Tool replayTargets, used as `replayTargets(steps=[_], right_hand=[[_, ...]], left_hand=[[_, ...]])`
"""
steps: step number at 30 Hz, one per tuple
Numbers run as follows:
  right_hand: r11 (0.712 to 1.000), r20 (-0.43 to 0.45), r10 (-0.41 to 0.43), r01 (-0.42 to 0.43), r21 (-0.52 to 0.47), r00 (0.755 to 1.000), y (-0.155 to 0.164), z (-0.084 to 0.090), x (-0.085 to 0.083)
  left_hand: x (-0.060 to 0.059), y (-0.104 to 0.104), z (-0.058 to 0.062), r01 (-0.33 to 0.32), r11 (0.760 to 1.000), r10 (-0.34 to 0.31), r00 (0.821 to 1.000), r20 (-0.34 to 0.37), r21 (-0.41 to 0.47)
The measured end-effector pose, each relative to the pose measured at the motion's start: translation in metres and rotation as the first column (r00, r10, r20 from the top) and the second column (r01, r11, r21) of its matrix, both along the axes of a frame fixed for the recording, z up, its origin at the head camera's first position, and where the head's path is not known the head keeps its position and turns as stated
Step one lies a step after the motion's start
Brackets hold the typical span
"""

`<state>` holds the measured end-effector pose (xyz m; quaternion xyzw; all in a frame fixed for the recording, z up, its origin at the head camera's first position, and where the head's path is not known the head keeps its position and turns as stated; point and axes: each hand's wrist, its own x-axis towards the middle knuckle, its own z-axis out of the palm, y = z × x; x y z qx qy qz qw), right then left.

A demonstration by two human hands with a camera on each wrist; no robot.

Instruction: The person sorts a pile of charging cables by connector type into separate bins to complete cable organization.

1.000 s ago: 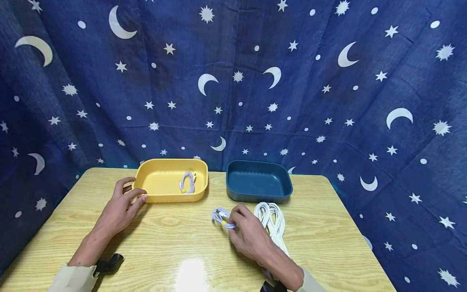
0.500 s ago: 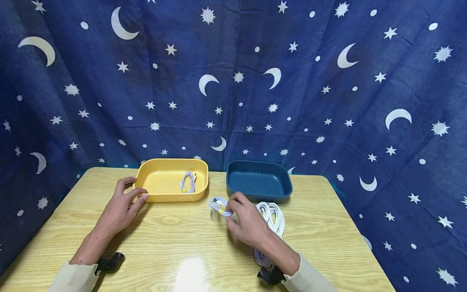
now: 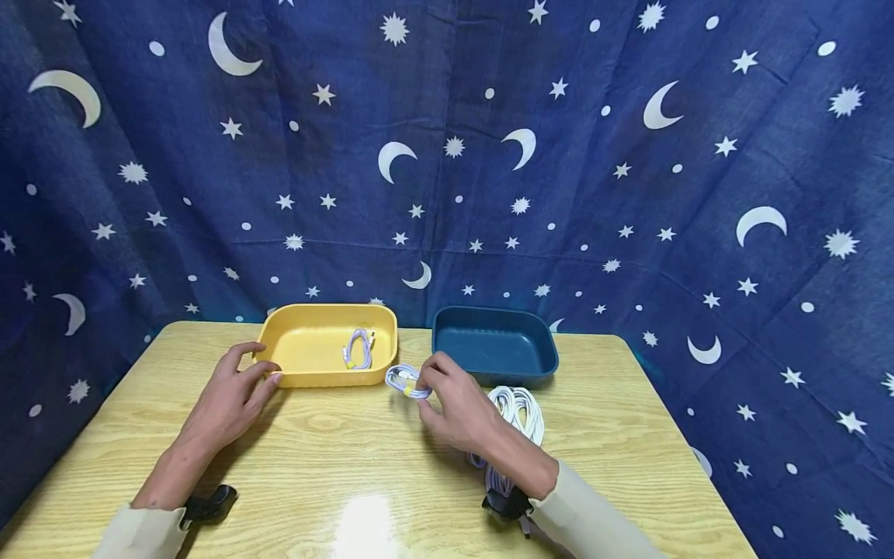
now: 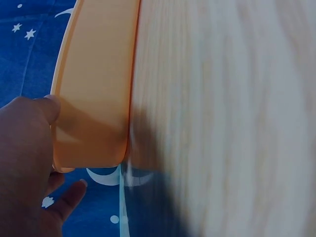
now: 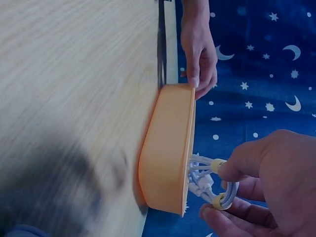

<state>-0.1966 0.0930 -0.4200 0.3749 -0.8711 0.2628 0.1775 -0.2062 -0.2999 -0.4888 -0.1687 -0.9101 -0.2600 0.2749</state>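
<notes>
My right hand pinches a small coiled lilac cable with a yellow tie, held just above the table beside the right end of the yellow tray. In the right wrist view the cable hangs at the tray's rim. My left hand holds the tray's left front corner, thumb on the wall. Another coiled lilac cable lies inside the yellow tray.
A dark blue tray stands to the right of the yellow one. A bundle of white cable lies on the wooden table in front of it, behind my right wrist. A starry blue cloth hangs behind.
My right hand has lifted the lilac cable and carried it left and away from me, from beside the white bundle toward the yellow tray. The left hand has stayed on the tray.
</notes>
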Motion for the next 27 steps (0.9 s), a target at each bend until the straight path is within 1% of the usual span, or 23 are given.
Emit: replayTargets(steps=[7, 18, 24, 27], right_hand=[[0.999, -0.060, 0.019, -0.022, -0.042, 0.998, -0.014, 0.000, -0.018], [0.999, -0.024, -0.030, 0.029, -0.040, 0.999, -0.033, -0.009, -0.039], [0.998, -0.027, -0.054, 0.053, -0.030, 0.998, -0.045, -0.013, -0.048], [0.998, -0.014, -0.066, 0.066, -0.023, 0.998, -0.051, -0.015, -0.051]], left_hand=[[0.000, -0.001, -0.001, 0.012, 1.000, -0.013, 1.000, -0.014, -0.007], [-0.001, -0.001, -0.001, 0.026, 0.999, -0.028, 0.998, -0.059, -0.025], [-0.002, -0.002, -0.002, 0.020, 0.999, -0.023, 0.997, -0.069, -0.042], [-0.002, -0.003, -0.001, 0.021, 0.999, -0.024, 0.997, -0.069, -0.046]])
